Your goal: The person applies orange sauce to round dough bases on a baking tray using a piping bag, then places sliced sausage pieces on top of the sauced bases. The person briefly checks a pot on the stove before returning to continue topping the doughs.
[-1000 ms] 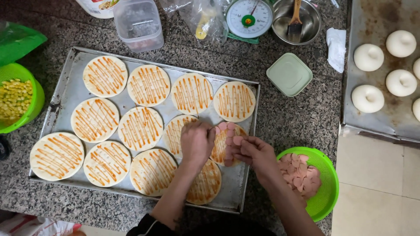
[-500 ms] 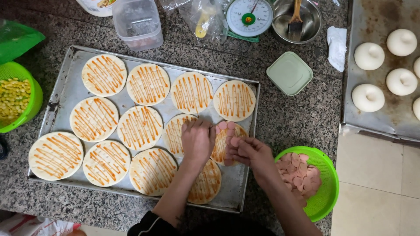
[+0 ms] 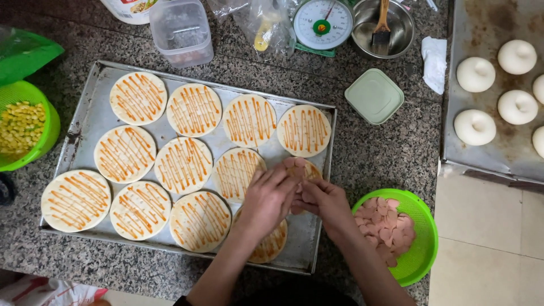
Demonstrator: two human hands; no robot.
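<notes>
**Both hands at one dough round, lower centre of the baking tray**

The left hand [image 3: 271, 198] and right hand [image 3: 320, 199] meet over a single dough round [image 3: 306, 168] in the middle row, right end, of a metal baking tray [image 3: 85, 113] that lies on the speckled stone counter [image 3: 385, 153]. Pink sausage slices [image 3: 296, 162] already lie on the part of this round that shows above the hands. The left fingers [image 3: 277, 174] lie close together and flat over the round's left side. The right fingers [image 3: 306, 198] are curled inward and touch the left hand; whether they pinch a slice cannot be told, since the left hand covers their tips.

The tray carries flat dough rounds in three rows, each striped with orange sauce. The round under the hands is the only one showing slices. Another sauced round [image 3: 272, 243] lies partly beneath the left forearm at the lower edge of the tray.

Just beside the right wrist, at the lower right of the frame, stands a green strainer basket [image 3: 425, 221] holding pink sausage slices. At the left edge stands a second green basket [image 3: 51, 122] with yellow corn kernels.

Along the top of the frame: a clear plastic tub [image 3: 181, 31], a kitchen scale [image 3: 323, 22], and a steel bowl [image 3: 399, 31] with a brush [image 3: 381, 34] in it. A pale green lid [image 3: 374, 95] lies right of the tray. At the right edge, a second tray [image 3: 481, 68] holds white dough balls [image 3: 475, 127].
</notes>
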